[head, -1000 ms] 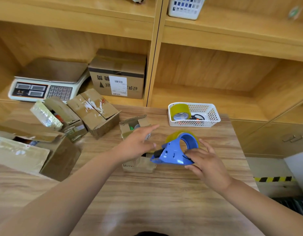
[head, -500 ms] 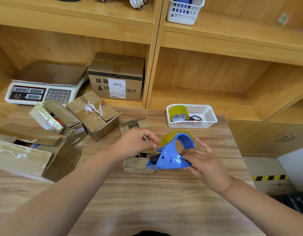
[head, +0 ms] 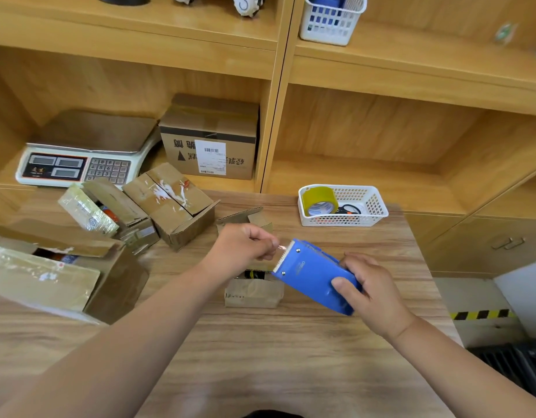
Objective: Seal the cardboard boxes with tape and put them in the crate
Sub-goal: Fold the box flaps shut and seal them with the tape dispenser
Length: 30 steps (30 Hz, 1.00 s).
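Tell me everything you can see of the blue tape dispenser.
The blue tape dispenser looks like smooth plastic, with a pale toothed cutter edge and two small rivets at its front. It is tilted, with the cutter end pointing up-left over the small cardboard box. The right hand grips its rear end, fingers curled round it. The left hand pinches a glinting tape end at the cutter. Its roll does not show.

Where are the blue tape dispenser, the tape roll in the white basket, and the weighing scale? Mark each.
blue tape dispenser (head: 312, 276), head view, its flat blue side.
tape roll (head: 318, 196), head view, its outer band.
weighing scale (head: 88, 131), head view, its steel platform.
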Available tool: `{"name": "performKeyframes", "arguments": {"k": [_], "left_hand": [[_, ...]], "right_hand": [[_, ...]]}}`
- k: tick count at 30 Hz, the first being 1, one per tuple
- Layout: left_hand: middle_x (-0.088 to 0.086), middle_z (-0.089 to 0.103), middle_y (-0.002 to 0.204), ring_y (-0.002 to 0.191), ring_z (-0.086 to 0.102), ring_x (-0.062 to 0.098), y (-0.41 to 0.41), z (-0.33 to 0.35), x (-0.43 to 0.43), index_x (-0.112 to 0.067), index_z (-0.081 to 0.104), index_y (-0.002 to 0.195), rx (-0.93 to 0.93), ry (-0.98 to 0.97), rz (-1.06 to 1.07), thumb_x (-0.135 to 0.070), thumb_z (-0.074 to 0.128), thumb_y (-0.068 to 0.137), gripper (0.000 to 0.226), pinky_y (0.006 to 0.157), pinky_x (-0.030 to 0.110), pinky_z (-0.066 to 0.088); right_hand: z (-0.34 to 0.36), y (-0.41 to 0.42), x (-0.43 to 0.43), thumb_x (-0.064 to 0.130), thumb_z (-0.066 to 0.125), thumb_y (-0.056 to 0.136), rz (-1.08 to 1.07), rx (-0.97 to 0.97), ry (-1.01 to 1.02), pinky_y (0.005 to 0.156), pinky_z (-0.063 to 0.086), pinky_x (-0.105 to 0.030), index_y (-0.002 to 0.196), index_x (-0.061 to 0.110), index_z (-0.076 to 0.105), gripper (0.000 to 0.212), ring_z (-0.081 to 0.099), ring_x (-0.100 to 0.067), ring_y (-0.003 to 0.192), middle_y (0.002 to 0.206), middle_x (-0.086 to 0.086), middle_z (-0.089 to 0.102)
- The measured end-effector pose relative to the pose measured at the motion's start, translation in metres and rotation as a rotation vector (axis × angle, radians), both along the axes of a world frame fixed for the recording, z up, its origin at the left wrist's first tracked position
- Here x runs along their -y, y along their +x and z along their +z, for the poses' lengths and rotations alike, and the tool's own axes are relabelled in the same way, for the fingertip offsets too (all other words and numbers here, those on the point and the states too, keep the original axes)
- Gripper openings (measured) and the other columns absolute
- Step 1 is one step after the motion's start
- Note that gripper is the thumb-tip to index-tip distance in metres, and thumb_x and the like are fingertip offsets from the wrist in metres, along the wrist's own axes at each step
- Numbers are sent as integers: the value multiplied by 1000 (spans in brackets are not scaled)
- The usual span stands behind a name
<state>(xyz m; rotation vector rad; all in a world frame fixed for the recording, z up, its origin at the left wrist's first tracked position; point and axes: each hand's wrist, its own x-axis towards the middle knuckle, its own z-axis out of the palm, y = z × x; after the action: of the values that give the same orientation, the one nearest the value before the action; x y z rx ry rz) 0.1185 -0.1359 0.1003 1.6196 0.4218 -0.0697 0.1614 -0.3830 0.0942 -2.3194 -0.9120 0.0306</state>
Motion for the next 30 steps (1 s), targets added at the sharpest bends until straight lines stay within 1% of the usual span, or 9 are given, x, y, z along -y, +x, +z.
{"name": "performKeyframes", "arguments": {"k": [5,7,9,12,17,21,25,28,30], "left_hand": [[4,69,67,58,63,9,-2,7,8,-7,71,76,-36,-76,79,-2,67,85,11,59,18,52],[4,68,66,56,61,7,-3,8,11,-7,71,76,-43,-103,117,-3,67,85,11,57,17,50],[4,68,65,54,60,7,-4,10,14,-7,71,76,-41,-122,141,-3,66,85,11,57,16,51],[5,67,65,56,60,8,-4,11,16,-7,72,79,-45,-138,172,-4,65,86,10,63,18,51],[6,69,68,61,62,10,-4,9,12,-8,73,80,-65,-171,231,-8,69,83,5,64,19,52],[6,68,67,60,62,9,-5,10,9,-5,72,83,-71,-186,241,-8,69,83,4,62,17,53],[5,68,66,53,59,8,-5,13,1,-3,72,83,-58,-212,305,-4,69,82,3,54,15,51],[7,69,73,61,61,13,-4,13,-5,-2,72,85,-62,-200,312,-6,70,83,5,55,16,51],[7,68,71,64,61,14,-3,13,-5,-2,72,84,-63,-185,306,-7,70,83,5,55,16,51]], "right_hand": [[4,-2,0,56,47,75,-105,18,30,55,30,-27,59,40,35,26,46,-3,63,57,17,43],[6,-3,0,56,48,73,-128,27,33,53,28,-25,57,39,35,27,44,-1,60,55,16,46],[9,-4,0,57,48,73,-135,31,35,53,26,-23,57,39,36,26,44,0,59,64,20,54],[11,-5,1,58,48,73,-142,14,48,54,28,-23,58,40,38,26,45,-2,60,73,23,56],[13,-6,2,58,50,73,-151,20,50,52,29,-25,57,39,38,28,49,-10,60,69,21,55],[14,-6,2,58,50,72,-160,-10,54,51,27,-25,56,38,39,28,48,-11,59,62,18,54],[11,-4,6,59,50,72,-170,-9,42,50,27,-24,55,37,39,30,48,-11,57,62,17,54],[10,-3,8,59,49,71,-185,-12,20,50,25,-23,55,37,38,30,49,-9,58,60,20,53],[11,-2,8,61,49,71,-193,-5,3,49,25,-23,55,37,39,30,50,-9,60,63,20,54]]}}
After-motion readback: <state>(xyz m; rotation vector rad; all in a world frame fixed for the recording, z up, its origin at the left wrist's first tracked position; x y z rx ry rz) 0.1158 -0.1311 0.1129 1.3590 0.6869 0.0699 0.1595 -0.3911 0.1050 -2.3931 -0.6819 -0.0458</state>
